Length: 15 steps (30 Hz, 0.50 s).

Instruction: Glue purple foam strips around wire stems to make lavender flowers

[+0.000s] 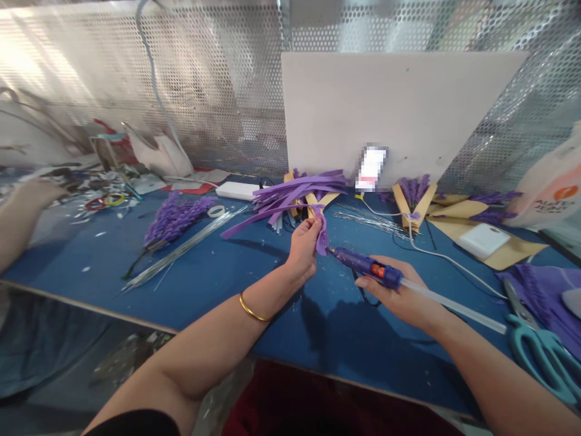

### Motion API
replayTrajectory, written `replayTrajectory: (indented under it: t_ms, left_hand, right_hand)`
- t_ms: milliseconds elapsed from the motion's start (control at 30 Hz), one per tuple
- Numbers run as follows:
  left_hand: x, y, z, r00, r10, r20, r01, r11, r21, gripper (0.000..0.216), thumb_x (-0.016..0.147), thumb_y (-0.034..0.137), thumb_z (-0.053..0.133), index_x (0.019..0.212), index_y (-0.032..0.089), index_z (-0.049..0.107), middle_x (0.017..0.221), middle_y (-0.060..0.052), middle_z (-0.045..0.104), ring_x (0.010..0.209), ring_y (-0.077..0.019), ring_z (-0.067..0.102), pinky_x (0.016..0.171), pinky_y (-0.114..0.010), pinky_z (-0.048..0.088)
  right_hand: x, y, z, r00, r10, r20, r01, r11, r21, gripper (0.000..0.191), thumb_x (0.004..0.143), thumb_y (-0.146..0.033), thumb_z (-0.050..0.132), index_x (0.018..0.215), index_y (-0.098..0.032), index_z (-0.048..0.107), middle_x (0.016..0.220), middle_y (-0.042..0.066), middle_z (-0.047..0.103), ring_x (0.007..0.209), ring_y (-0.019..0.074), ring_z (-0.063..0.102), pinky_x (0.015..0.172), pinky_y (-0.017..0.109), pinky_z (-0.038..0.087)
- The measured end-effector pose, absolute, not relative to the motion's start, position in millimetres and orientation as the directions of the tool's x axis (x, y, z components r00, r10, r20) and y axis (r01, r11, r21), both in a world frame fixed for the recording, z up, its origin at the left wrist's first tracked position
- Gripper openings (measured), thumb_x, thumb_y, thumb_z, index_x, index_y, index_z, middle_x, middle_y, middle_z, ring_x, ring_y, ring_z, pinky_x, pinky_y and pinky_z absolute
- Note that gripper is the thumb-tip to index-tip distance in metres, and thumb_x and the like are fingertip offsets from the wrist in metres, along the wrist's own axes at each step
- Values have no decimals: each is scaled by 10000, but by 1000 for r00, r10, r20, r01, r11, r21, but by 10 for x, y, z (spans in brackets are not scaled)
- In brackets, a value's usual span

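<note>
My left hand (pixel 305 245) is closed, pinching a purple ribbon strip (pixel 322 239) whose end hangs down beside the fingers. Just beyond it, a small bouquet in tan paper (pixel 314 209) stands above the fingertips; whether the ribbon joins it I cannot tell. My right hand (pixel 402 287) is wrapped round a dark blue hot glue gun (pixel 358 261), with a long clear glue stick (pixel 454 303) out of its back. The gun's nozzle points left, close to the ribbon's hanging end. Behind my left hand lies a pile of purple strips (pixel 304 188).
Left of me are purple lavender stems (pixel 175 221) and silvery wires (pixel 190 248). To the right stand another wrapped bouquet (pixel 414 203), a white cable (pixel 449 257), a white box (pixel 484 240) and teal scissors (pixel 540 351). A lit phone (pixel 372 168) leans on a white board (pixel 390 109). Another person's arm (pixel 22 212) reaches in at far left.
</note>
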State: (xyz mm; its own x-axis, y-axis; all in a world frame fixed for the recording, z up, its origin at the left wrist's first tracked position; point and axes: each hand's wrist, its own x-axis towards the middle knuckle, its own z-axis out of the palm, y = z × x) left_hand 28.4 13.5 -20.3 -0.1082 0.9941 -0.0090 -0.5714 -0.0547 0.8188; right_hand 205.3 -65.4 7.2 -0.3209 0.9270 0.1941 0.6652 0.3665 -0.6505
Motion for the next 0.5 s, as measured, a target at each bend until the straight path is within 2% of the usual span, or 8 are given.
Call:
replayTrajectory:
  t_ms: [500]
  left_hand:
    - [256, 139, -171, -111, 994, -23, -594, -48, 803, 239, 724, 301, 711, 736, 160, 518, 570, 61, 470, 467, -49, 401, 467, -189, 278]
  right_hand:
    - [2037, -668, 93, -359, 915, 182, 648, 385, -657, 359, 795, -545, 587, 694, -201, 566, 610, -12, 554, 565, 123, 487, 518, 242, 352]
